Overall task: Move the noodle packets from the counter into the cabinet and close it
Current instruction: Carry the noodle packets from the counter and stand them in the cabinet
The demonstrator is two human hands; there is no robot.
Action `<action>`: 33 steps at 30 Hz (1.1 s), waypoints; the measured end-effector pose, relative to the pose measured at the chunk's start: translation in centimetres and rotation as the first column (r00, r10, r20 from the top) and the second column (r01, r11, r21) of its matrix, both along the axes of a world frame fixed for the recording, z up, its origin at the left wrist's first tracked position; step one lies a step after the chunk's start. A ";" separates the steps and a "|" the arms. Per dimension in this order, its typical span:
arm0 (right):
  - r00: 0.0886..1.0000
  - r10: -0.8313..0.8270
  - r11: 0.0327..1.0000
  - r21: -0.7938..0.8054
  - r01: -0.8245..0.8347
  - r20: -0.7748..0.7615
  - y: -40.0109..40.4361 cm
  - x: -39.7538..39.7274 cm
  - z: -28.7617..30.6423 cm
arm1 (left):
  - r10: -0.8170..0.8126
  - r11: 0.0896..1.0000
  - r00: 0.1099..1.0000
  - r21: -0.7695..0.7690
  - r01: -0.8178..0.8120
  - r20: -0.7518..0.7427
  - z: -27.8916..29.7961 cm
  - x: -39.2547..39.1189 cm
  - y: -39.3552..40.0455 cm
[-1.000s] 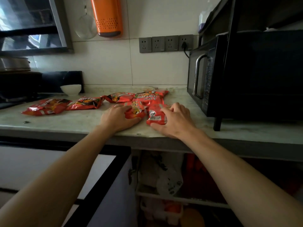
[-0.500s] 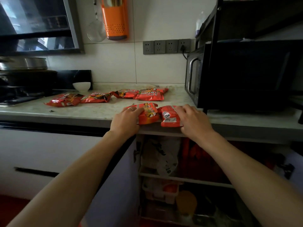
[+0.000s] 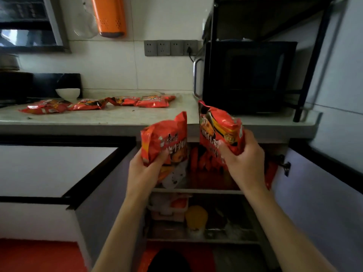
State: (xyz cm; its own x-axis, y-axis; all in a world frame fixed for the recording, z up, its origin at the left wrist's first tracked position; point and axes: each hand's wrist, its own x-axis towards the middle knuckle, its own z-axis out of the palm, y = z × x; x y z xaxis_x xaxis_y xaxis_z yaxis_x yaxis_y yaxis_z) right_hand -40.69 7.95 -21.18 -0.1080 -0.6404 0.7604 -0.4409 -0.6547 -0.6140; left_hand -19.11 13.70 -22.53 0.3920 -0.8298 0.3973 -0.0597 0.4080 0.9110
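two packets in hand, cabinet open

we've got one red noodle packet (image 3: 167, 138) in the left hand (image 3: 146, 169), fingers curled round its lower edge, thumb on the front. second noodle packet (image 3: 220, 128) sits in the right hand (image 3: 243, 160), fingers wrapped at the right side, thumb pressed on the front. both packets are held upright, off the counter (image 3: 110, 118), just in front of its edge and above the open cabinet (image 3: 196, 191). they're close to each other w/ a narrow gap between.

four more packets (image 3: 98, 104) lie in a row at the back of the counter, near a white bowl (image 3: 67, 93). cabinet doors swing out left & right; the upper shelf holds red stuff, probably more packets, too dim to tell. lower shelf has a yellow-capped jar (image 3: 196, 216) & a white tub (image 3: 169, 207). black microwave (image 3: 249, 75) stands on the counter at right, under a dark rack. orange holder (image 3: 109, 15) hangs on the tiled wall.
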 end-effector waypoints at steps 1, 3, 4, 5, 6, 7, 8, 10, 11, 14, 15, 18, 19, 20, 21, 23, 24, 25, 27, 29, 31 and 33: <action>0.999 0.019 0.999 0.051 -0.020 0.027 0.6 -1.1 -1.4 | -0.036 0.999 0.999 0.037 0.037 -0.035 -1.3 -0.8 0.3; 0.995 0.057 0.984 0.166 -0.069 0.077 1.3 -3.1 -4.3 | -0.086 0.990 0.993 0.102 0.094 -0.080 -3.8 -2.2 0.3; 0.994 0.055 0.972 0.221 -0.075 0.095 1.3 -4.3 -6.0 | -0.106 0.983 0.990 0.140 0.119 -0.092 -4.9 -3.1 0.1; 0.994 0.039 0.960 0.271 -0.066 0.101 1.3 -5.3 -7.7 | -0.121 0.974 0.987 0.179 0.139 -0.107 -6.0 -4.0 -0.4; 0.996 0.012 0.948 0.316 -0.041 0.093 1.0 -6.3 -9.3 | -0.132 0.963 0.983 0.220 0.158 -0.129 -7.0 -4.9 -1.2; 0.996 -0.012 0.936 0.353 -0.018 0.083 0.6 -7.1 -10.8 | -0.143 0.951 0.980 0.255 0.176 -0.142 -8.0 -5.7 -2.3; 0.995 -0.030 0.918 0.397 -0.010 0.094 0.2 -7.7 -12.2 | -0.154 0.936 0.978 0.295 0.190 -0.144 -8.9 -6.4 -3.4; 0.989 -0.055 0.885 0.465 -0.014 0.134 -0.5 -8.9 -14.6 | -0.175 0.906 0.973 0.362 0.218 -0.148 -10.4 -8.2 -5.7; 0.987 -0.063 0.876 0.482 -0.016 0.148 -0.8 -9.2 -15.1 | -0.182 0.895 0.971 0.384 0.229 -0.154 -11.0 -8.5 -6.6; 0.970 -0.126 0.845 0.535 -0.005 0.209 -3.2 -10.5 -17.0 | -0.195 0.861 0.964 0.439 0.257 -0.182 -13.4 -10.8 -10.3; 0.961 -0.149 0.837 0.548 -0.003 0.233 -4.1 -10.8 -17.4 | -0.198 0.848 0.963 0.461 0.261 -0.182 -14.1 -11.4 -11.6; 0.924 -0.257 0.815 0.577 0.049 0.284 -7.8 -12.1 -18.6 | -0.265 0.795 0.954 0.527 0.300 -0.144 -15.5 -13.6 -16.0; 0.909 -0.289 0.809 0.584 0.065 0.299 -8.7 -12.4 -18.7 | -0.290 0.778 0.947 0.543 0.317 -0.137 -15.7 -14.0 -17.3; 0.895 -0.319 0.803 0.590 0.080 0.312 -9.6 -12.6 -18.9 | -0.305 0.762 0.943 0.560 0.326 -0.135 -15.7 -14.4 -18.6; 0.883 -0.341 0.802 0.589 0.095 0.322 -10.5 -13.0 -19.0 | -0.319 0.751 0.940 0.572 0.330 -0.123 -15.7 -14.8 -19.9; 0.878 -0.368 0.803 0.581 0.135 0.305 -11.7 -13.6 -19.1 | -0.332 0.752 0.941 0.582 0.310 -0.073 -15.5 -15.4 -22.2; 0.881 -0.379 0.802 0.576 0.160 0.283 -12.2 -14.0 -19.3 | -0.335 0.753 0.941 0.585 0.301 -0.053 -15.3 -15.8 -23.5; 0.883 -0.390 0.799 0.572 0.184 0.261 -12.6 -14.2 -19.4 | -0.336 0.752 0.941 0.590 0.294 -0.042 -15.1 -16.2 -24.7; 0.875 -0.419 0.794 0.566 0.223 0.243 -13.1 -14.7 -19.4 | -0.355 0.739 0.935 0.608 0.291 -0.017 -14.6 -17.2 -27.0; 0.863 -0.449 0.786 0.562 0.257 0.232 -13.5 -15.0 -19.6 | -0.376 0.716 0.927 0.634 0.291 0.001 -14.2 -18.3 -29.2; 0.858 -0.463 0.772 0.576 0.269 0.220 -13.8 -15.2 -19.8 | -0.406 0.681 0.914 0.662 0.314 -0.017 -14.0 -19.5 -31.0; 0.854 -0.473 0.761 0.588 0.272 0.217 -14.1 -15.2 -20.1 | -0.437 0.667 0.898 0.652 0.361 -0.050 -13.9 -21.0 -32.0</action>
